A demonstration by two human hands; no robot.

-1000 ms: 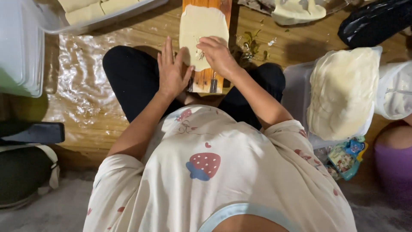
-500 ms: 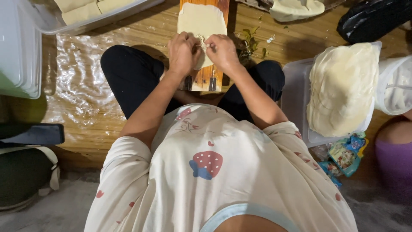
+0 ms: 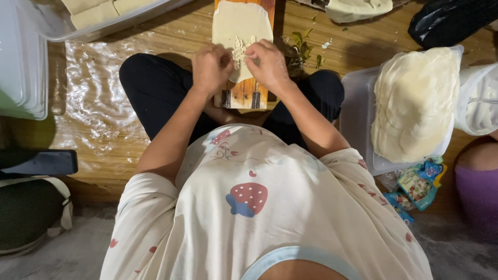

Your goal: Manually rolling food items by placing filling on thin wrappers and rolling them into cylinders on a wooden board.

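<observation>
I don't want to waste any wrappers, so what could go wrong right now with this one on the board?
The shredded filling sits at the near edge of the thin wrapper, so strands may spill onto the wooden board. Both the left hand and right hand press close there, which might tear the sheet.

light: dim, warm | glare: plastic sheet (image 3: 98,98) | focus: sharp | edges: dark

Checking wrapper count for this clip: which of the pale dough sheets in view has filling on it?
The single sheet flat on the wooden board, under both hands, with shredded filling. The stack of sheets in the tray on the right carries none.
</observation>
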